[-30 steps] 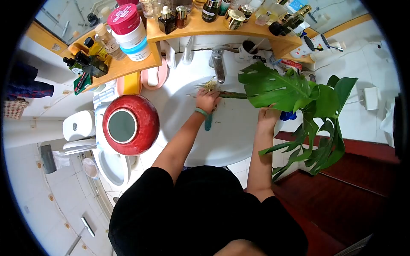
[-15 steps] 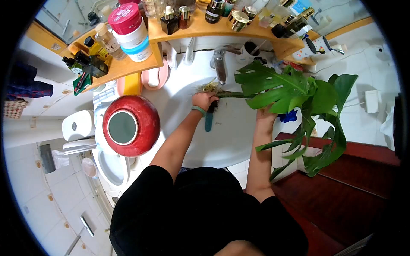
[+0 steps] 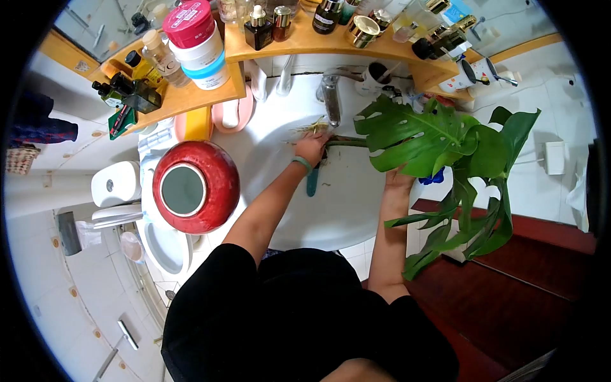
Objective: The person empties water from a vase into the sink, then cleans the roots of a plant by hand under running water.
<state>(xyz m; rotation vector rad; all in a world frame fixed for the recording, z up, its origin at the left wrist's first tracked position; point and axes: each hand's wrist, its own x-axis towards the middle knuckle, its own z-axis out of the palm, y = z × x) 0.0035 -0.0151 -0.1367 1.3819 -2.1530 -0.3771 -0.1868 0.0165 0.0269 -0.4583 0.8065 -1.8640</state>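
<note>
"Which way does the plant [image 3: 433, 137] point?"

"Sideways over the basin [image 3: 344, 219] — pale roots left, stems running across, broad leaves spreading right past the edge."

"And the hands?"

"The left hand [image 3: 310, 148] is closed around the root end. The right hand [image 3: 400, 179] goes under a leaf that hides its fingers — can't tell its grip."

"What's in the way?"

"The faucet [image 3: 330, 100], just beyond the roots. A teal handle [image 3: 312, 183] lies below the left hand, a red pot [image 3: 216, 184] further left."
</note>
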